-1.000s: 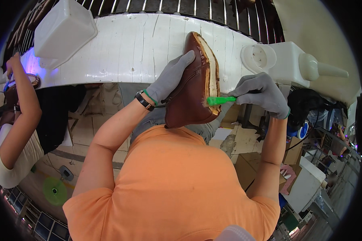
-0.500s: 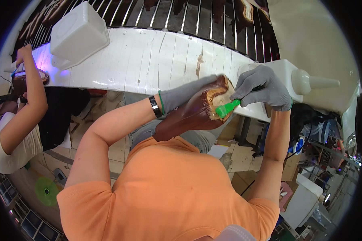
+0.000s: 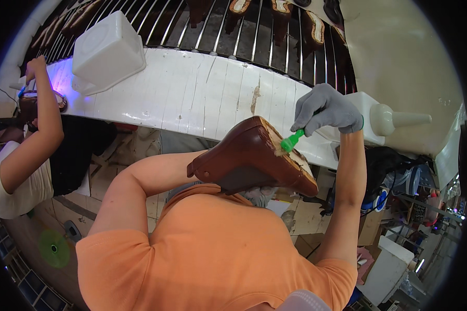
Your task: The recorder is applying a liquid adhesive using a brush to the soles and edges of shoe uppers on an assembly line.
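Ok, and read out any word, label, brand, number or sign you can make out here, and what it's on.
No text can be read.
Brown boot and green brush: no lettering visible on the sides that show.
White container at upper left: none I can make out.
Cream panel at upper right: faint small marks, too small to tell if they're writing.
Cluttered background at right: too small and blurred.

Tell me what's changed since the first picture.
The brown boot has been turned: its sole, which faced right, now faces the upper right. The left hand, then plainly on the boot, is no longer clearly visible. The right hand still pinches the green brush at the sole's edge.
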